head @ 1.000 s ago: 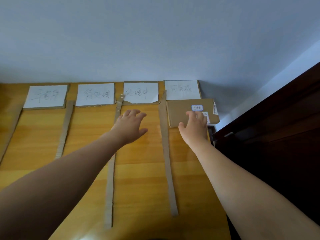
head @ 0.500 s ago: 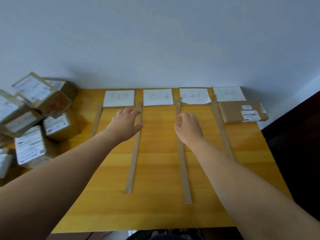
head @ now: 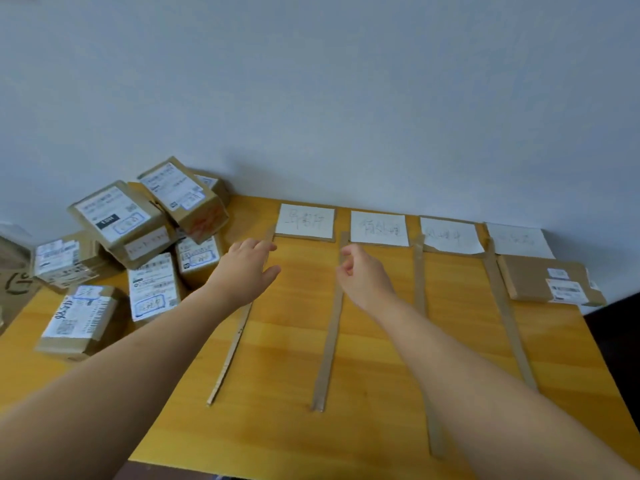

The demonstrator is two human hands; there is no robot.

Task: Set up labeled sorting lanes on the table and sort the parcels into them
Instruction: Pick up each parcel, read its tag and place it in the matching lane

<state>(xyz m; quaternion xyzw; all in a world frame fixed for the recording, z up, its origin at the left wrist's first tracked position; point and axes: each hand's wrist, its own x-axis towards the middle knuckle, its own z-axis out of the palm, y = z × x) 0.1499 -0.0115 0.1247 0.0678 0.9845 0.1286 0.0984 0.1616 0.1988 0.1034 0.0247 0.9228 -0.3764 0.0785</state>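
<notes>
Several white lane labels (head: 305, 221) with handwriting lie along the far edge of the yellow wooden table (head: 284, 427). Cardboard strips (head: 328, 344) run toward me and divide the lanes. One flat brown parcel (head: 540, 280) lies in the rightmost lane under its label. A heap of several brown parcels (head: 138, 233) with white shipping stickers sits at the table's left end. My left hand (head: 244, 271) hovers open over the leftmost strip, beside the heap. My right hand (head: 363, 277) hangs above the second strip, fingers loosely curled, holding nothing.
A pale wall (head: 346, 98) stands directly behind the table. Dark furniture (head: 620, 327) borders the table's right edge. A brown surface with black marker writing (head: 15, 284) shows at the far left. The table's near edge runs along the bottom of the view.
Both hands have left the parcel in the rightmost lane and swung left across the lanes. My view has turned left too, and the parcel heap has come into sight.
</notes>
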